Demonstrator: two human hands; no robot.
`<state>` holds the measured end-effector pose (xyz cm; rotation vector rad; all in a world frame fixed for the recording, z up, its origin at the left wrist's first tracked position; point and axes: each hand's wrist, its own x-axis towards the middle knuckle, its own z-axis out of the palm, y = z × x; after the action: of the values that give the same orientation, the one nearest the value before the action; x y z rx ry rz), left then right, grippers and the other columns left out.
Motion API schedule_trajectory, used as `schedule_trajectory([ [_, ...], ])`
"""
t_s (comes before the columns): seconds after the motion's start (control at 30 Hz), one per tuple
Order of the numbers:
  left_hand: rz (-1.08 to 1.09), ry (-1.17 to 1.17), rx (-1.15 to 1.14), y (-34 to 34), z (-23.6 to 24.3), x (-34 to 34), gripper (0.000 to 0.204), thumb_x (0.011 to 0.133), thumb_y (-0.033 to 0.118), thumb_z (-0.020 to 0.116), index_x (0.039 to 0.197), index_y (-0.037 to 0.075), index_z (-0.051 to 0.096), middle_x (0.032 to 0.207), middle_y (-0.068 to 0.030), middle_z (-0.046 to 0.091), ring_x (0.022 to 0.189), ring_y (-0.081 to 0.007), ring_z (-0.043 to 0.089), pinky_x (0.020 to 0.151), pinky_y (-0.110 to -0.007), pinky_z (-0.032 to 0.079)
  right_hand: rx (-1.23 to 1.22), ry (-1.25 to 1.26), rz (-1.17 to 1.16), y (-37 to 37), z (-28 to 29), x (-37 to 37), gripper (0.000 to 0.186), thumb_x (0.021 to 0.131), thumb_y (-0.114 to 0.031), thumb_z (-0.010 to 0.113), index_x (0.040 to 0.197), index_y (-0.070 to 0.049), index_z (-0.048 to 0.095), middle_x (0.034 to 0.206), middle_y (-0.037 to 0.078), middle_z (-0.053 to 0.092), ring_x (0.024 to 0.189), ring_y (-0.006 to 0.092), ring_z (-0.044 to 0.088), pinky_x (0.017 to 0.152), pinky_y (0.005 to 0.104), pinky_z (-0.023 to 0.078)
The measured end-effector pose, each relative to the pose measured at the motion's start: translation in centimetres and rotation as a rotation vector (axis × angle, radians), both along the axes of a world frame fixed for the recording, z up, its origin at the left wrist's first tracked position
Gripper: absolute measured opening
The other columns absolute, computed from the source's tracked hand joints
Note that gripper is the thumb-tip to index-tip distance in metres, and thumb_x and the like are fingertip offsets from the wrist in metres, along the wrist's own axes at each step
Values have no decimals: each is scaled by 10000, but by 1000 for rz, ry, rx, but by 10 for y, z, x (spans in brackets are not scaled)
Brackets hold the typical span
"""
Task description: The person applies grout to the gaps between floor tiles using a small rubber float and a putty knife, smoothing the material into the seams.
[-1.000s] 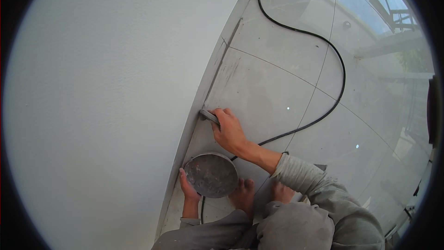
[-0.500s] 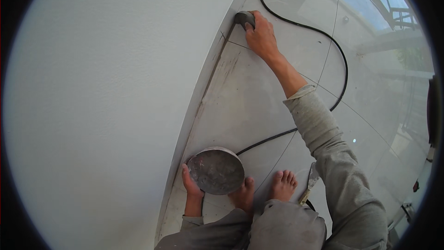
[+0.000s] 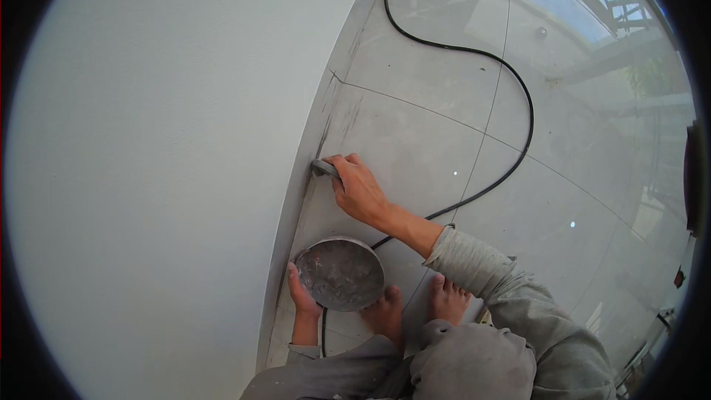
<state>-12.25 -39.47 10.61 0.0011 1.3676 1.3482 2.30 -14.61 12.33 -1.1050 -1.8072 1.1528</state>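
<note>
My right hand point(image 3: 361, 189) is closed around a small dark grey pad point(image 3: 324, 168), pressed to the joint where the white skirting meets the floor. Its exact kind cannot be made out. Dark smears mark the tiles and skirting just beyond it. Close to my feet, my left hand point(image 3: 302, 295) grips a round grey bowl point(image 3: 342, 274) by its left side, thumb at the rim. The bowl's inside is coated with grey residue. Fingers of the left hand are partly hidden under it.
A white wall point(image 3: 163, 178) rises along the left. Glossy pale floor tiles point(image 3: 437, 96) spread to the right. A black cable point(image 3: 531, 115) curves over them and passes behind the bowl and under my right forearm. My bare feet point(image 3: 449, 301) are beside the bowl.
My right hand has come down along the skirting toward me with the grey pad, from the far tile joint to nearer the bowl. The left hand and bowl stay nearly in place.
</note>
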Motion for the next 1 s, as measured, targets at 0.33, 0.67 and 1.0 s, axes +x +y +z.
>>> schedule_trajectory([
  [0.33,71,-25,-16,-3,-7,1,646,1087,548,388,1384,5,571,1350,-142,634,1250,-287,603,1072,-431,483,239,-90,-447,147,-13,11,419,890,74,565,1310,87,565,1060,211,679,1005,386,558,905,450,475],
  [0.67,80,-40,-41,0,-4,4,652,1084,562,382,1373,12,580,1347,-137,634,1243,-290,602,1074,-434,477,67,-62,-233,64,4,16,445,882,87,567,1327,89,576,1101,226,675,1035,383,563,910,441,491],
  [1.0,66,-35,-62,1,-1,10,700,1064,616,375,1411,37,559,1392,-141,611,1276,-322,581,1104,-464,452,326,-113,-377,138,-17,8,469,814,131,537,1280,115,592,1022,229,690,972,393,583,868,448,510],
])
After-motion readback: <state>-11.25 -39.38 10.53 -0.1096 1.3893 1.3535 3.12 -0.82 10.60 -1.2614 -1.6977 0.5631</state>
